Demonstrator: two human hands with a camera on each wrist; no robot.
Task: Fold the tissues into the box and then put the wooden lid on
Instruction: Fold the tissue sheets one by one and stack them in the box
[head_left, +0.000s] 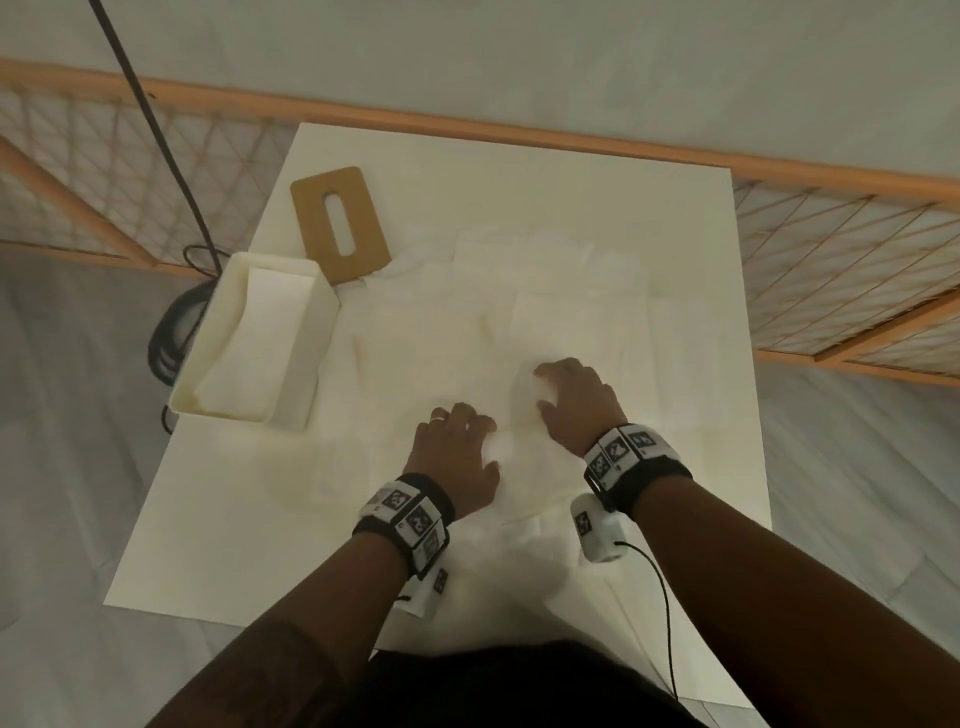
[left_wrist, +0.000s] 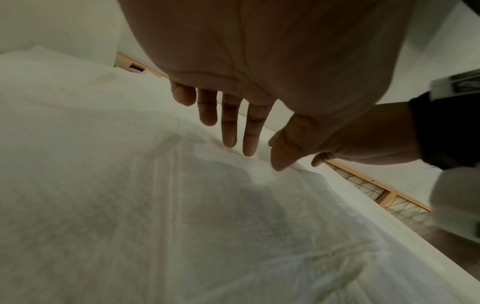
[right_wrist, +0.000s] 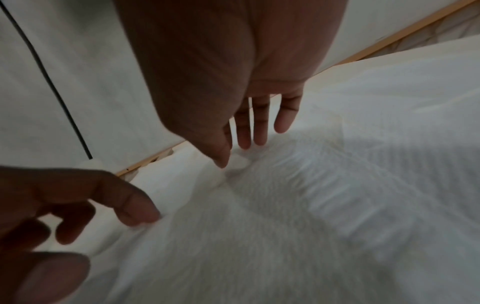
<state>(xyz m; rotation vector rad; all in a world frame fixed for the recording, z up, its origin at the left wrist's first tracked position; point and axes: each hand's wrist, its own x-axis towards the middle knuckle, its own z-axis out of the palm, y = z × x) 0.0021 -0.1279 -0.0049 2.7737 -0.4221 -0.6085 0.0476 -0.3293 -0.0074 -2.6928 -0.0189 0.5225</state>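
- Tissues (head_left: 545, 322) lie spread on the counter (head_left: 208, 545), right of the box (head_left: 249, 338) — unfolded.
- Left hand (head_left: 457, 457) and right hand (head_left: 576, 400) press them, fingers straight.
- Wooden lid (head_left: 340, 231) (behind the box) waits — everything remains.

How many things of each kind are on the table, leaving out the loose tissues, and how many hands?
Wooden lid: 1
White box: 1
Hands: 2, the left hand and the right hand
Total: 4
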